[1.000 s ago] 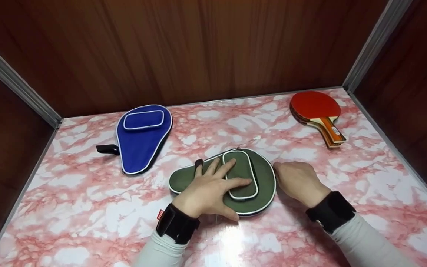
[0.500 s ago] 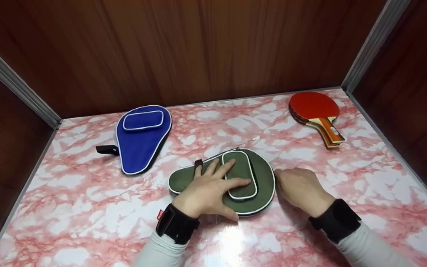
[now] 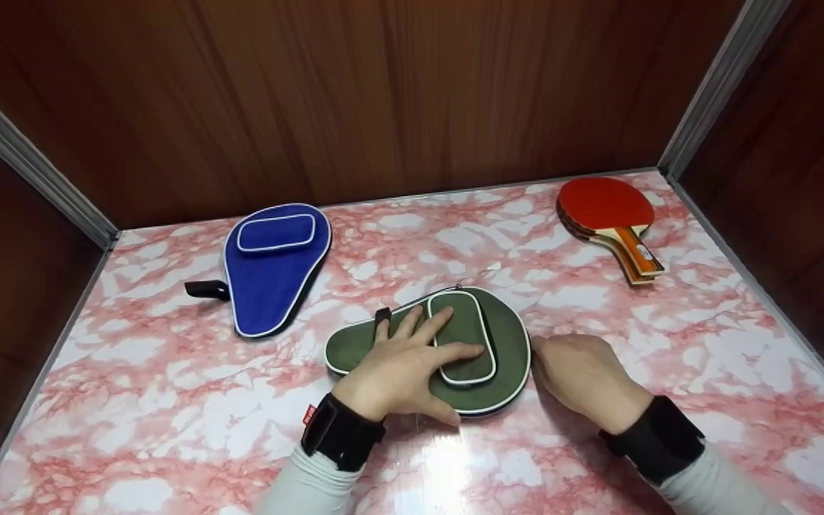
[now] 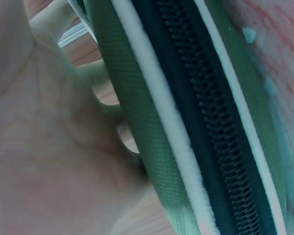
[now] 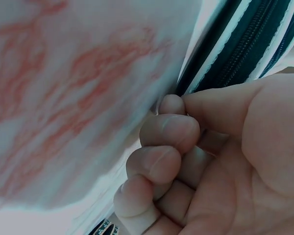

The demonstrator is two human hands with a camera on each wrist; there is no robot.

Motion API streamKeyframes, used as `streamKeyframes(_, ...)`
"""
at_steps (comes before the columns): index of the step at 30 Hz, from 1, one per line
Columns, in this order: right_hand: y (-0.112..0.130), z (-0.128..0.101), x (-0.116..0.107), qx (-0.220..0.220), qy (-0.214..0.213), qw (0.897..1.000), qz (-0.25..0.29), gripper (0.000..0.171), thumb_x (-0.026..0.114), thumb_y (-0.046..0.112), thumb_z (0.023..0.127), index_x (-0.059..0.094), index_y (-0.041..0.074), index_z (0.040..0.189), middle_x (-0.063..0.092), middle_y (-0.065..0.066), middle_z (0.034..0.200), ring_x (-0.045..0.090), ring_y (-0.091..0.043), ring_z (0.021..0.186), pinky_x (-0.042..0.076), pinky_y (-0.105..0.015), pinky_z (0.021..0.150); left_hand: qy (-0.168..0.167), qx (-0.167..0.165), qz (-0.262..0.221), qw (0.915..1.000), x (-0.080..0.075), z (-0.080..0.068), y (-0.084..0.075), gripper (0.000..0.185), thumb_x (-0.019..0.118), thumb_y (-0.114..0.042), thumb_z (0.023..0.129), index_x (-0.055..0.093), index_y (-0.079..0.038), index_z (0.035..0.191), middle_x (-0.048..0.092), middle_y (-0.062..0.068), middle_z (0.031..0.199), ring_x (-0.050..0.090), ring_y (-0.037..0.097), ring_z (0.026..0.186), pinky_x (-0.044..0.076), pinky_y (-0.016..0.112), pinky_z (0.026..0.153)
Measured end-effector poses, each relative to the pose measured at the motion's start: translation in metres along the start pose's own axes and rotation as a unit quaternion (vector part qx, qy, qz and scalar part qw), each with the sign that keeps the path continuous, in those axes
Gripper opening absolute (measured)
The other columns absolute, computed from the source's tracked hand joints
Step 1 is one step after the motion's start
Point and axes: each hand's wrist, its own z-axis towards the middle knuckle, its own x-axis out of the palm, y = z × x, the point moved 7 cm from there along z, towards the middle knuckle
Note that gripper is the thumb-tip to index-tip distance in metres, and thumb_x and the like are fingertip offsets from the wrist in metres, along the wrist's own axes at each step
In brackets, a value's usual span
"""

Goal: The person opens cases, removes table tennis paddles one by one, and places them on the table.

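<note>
A green table tennis bat case [image 3: 508, 343] with white piping and a front pocket lies flat on the table in the head view. My left hand [image 3: 401, 368] rests on it, fingers spread over the pocket and the narrow part. Along the case's side runs a black zipper [image 4: 206, 98], its teeth meshed where the left wrist view shows them. At the rounded right end, my right hand [image 3: 587, 372] has its fingers curled, thumb and forefinger pinching at the zipper line [image 5: 250, 39]. The zipper pull between those fingertips is almost wholly hidden.
A blue bat case [image 3: 269, 286] with a black strap [image 3: 206, 288] lies at the back left. Red table tennis bats [image 3: 606, 204] are stacked at the back right, handles toward me. Brown wood-grain panels [image 3: 398, 100] enclose the marbled table [image 3: 169, 429] at the back and sides.
My right hand has slid a little toward me along the rounded end of the green case, still pinching. The left hand and the case have stayed in place.
</note>
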Motion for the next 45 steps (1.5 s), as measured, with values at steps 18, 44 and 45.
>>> streamKeyframes(18, 0.013, -0.014, -0.004, -0.009, 0.034, 0.999, 0.012, 0.027, 0.070, 0.018, 0.105, 0.062, 0.017, 0.080, 0.059, -0.003, 0.060, 0.068, -0.032, 0.063, 0.055, -0.052, 0.061, -0.009, 0.001, -0.006, 0.9999, 0.000, 0.000, 0.000, 0.096, 0.101, -0.058, 0.070, 0.060, -0.047, 0.157, 0.026, 0.009, 0.182, 0.019, 0.054, 0.163, 0.018, 0.088, 0.116)
streamKeyframes(44, -0.025, 0.053, 0.010, 0.050, 0.101, 0.994, -0.004, 0.020, 0.067, 0.010, 0.097, 0.062, 0.014, 0.077, 0.061, -0.006, 0.066, 0.066, -0.031, 0.064, 0.055, -0.056, 0.056, -0.069, -0.069, -0.019, 0.9950, -0.011, -0.001, 0.028, 0.077, 0.088, -0.062, 0.087, 0.064, -0.040, 0.156, 0.036, 0.011, 0.175, 0.038, 0.045, 0.154, 0.046, 0.077, 0.102)
streamKeyframes(45, -0.024, 0.052, 0.009, 0.047, 0.095, 0.994, -0.003, 0.020, 0.067, 0.010, 0.096, 0.062, 0.014, 0.077, 0.060, -0.006, 0.065, 0.065, -0.030, 0.063, 0.054, -0.055, 0.056, -0.070, -0.069, -0.020, 0.9949, -0.011, -0.001, 0.028, 0.077, 0.088, -0.061, 0.086, 0.064, -0.039, 0.156, 0.036, 0.011, 0.175, 0.038, 0.045, 0.154, 0.046, 0.077, 0.101)
